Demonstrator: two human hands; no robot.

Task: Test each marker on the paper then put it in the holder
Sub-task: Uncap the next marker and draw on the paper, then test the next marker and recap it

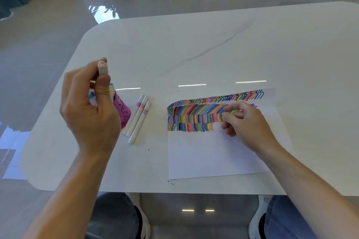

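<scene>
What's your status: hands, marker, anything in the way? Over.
Left hand grips marker by holder. Right hand rests on paper, holding nothing. Three markers lie beside holder, not blocking.

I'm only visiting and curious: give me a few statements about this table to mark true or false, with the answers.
1. The left hand grips a white marker with a pale pink cap, in front of the pink perforated holder. True.
2. Three white markers with pink bands lie on the white table between the holder and the paper. True.
3. The white sheet of paper is completely blank. False: rows of coloured strokes fill its upper part.
4. The right hand holds a marker. False: it rests on the paper, fingers loosely curled, holding nothing.
</scene>
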